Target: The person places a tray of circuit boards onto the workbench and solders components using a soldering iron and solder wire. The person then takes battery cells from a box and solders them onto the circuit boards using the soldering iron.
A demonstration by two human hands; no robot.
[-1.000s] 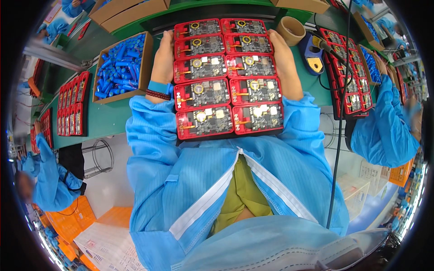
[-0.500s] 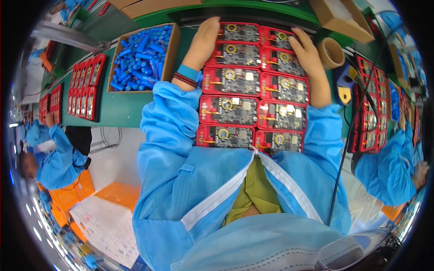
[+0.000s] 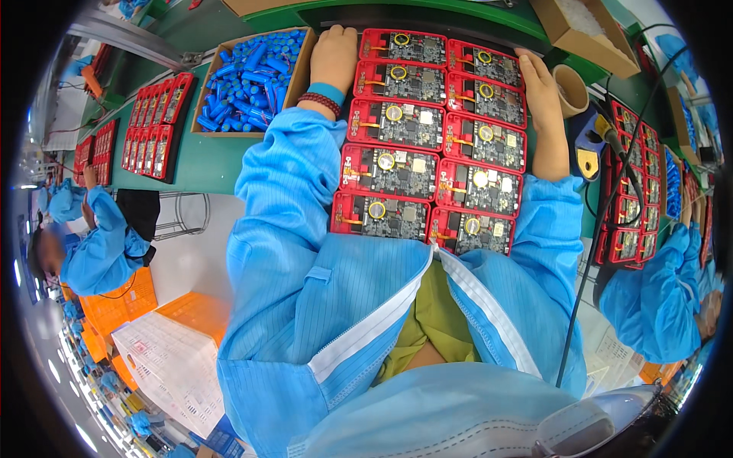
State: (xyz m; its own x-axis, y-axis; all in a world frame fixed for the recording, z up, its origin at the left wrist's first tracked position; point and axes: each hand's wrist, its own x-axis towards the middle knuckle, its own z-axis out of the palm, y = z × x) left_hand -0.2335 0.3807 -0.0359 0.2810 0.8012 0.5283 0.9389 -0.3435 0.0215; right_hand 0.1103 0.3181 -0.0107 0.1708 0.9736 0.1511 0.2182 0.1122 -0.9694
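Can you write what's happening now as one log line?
left hand: on block's left side | right hand: on right side | red circuit-board trays: two columns on green bench

Between your hands you have ten red circuit-board units [image 3: 431, 141], arranged two across, five deep.

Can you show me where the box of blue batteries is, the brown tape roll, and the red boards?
box of blue batteries [image 3: 248, 72], head view, on the blue cells.
brown tape roll [image 3: 571, 90], head view, its side wall.
red boards [image 3: 431, 145], head view, middle of the block.

Bright even light, sharp centre, warped edges
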